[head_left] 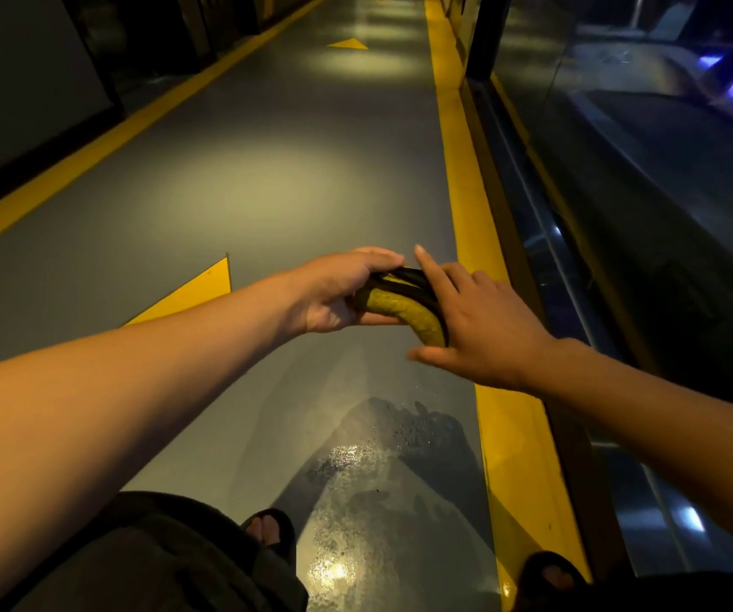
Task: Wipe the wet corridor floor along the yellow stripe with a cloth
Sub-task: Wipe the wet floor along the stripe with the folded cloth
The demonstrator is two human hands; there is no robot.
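Both of our hands are meeting on the cloth (404,304) out in front of us, above the floor and not yet on it. Our left hand (342,293) is curling around the cloth's left end, thumb on top, fingers underneath. Our right hand (484,329) is lying over the right end with its fingers fairly straight and the index finger lifted; we cannot tell whether it is actually gripping or only resting there.

The cloth is bunching into a yellow-green roll with dark edging, its long axis running from upper left down to lower right, between the 2 hands. The wet patch (356,501) is glistening on the grey floor (232,183) below and nearer to us, close to our sandalled feet, just beside the yellow stripe (510,435) on our right.

So the cloth is hanging ahead of the water, and we are judging that it needs lowering and drawing back toward us. Our right hand is the one nearer the stripe.
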